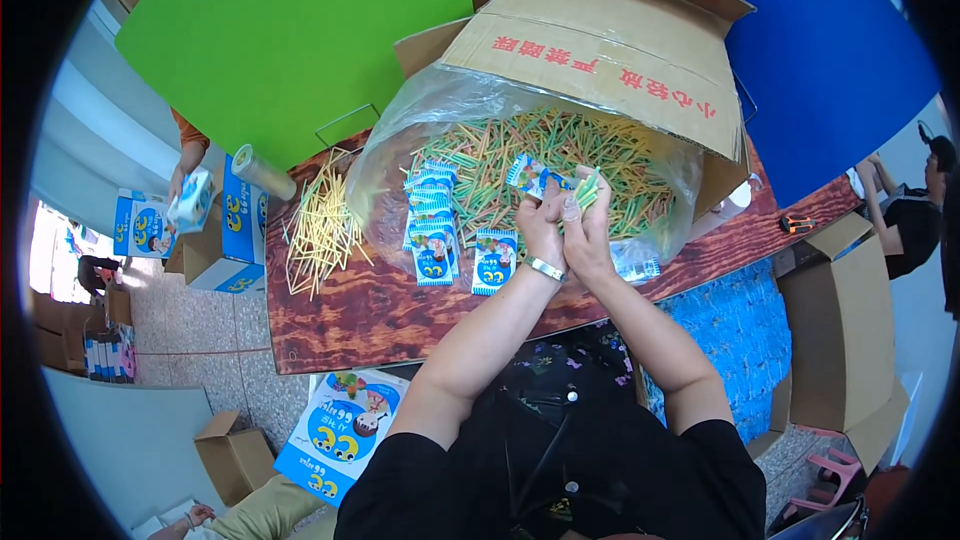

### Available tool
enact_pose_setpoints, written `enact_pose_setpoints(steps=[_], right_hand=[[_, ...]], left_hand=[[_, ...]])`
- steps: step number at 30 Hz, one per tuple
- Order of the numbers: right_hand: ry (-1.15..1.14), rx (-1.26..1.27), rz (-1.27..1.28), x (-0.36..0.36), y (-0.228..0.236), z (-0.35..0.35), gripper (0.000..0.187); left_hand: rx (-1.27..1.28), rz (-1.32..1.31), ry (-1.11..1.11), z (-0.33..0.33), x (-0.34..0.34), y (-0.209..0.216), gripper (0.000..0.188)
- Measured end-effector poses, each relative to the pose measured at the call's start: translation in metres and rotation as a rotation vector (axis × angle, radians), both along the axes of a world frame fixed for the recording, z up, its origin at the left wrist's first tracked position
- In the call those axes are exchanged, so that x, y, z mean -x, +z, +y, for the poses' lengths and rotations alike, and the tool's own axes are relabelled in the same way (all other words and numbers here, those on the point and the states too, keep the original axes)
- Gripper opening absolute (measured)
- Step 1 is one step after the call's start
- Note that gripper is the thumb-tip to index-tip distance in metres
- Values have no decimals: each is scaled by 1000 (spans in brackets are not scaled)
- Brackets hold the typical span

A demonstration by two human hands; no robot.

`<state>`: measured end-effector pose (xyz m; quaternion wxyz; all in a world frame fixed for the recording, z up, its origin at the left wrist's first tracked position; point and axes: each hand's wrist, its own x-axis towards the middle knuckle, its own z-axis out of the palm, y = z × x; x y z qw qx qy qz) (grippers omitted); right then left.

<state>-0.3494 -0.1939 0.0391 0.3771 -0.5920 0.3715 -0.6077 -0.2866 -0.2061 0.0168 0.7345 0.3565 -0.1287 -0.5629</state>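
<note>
My left hand (541, 230) is closed on a small blue-and-white packet (524, 174), which sticks out beyond its fingers. Pressed up against it, my right hand (592, 235) grips a few thin green and pale sticks (588, 187). Both hands are over a large heap of green, yellow and pink sticks (480, 155) spilling from a cardboard box (610, 30) lined with a clear plastic bag (385, 175). Left of my hands lies an overlapping row of similar packets (432, 240), with a single packet (494, 262) beside it.
A loose pile of yellow sticks (325, 230) lies at the left of the wooden table (370, 320). Beyond stand a clear jar (262, 175) and printed blue cartons (240, 225). Another person's hand (180, 180) holds a packet there. An open carton (840, 330) stands right.
</note>
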Motion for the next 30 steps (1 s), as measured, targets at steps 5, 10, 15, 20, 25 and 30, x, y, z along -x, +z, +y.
enact_pose_setpoints(steps=[5, 10, 15, 20, 25, 30], right_hand=[[132, 8, 141, 0, 0, -3, 45], [345, -194, -25, 8, 12, -3, 20], [580, -203, 825, 37, 52, -3, 28], [714, -35, 891, 34, 48, -9, 31], [721, -97, 875, 48, 72, 0, 28], [635, 131, 1083, 65, 137, -11, 30]], left_hand=[[81, 152, 2, -1, -5, -10, 8], [19, 13, 59, 5, -14, 8, 9], [71, -668, 264, 3, -74, 49, 11], [181, -1027, -8, 4, -64, 44, 24], [150, -1196, -10, 25, -92, 42, 22], [267, -1439, 28, 57, -100, 38, 23]])
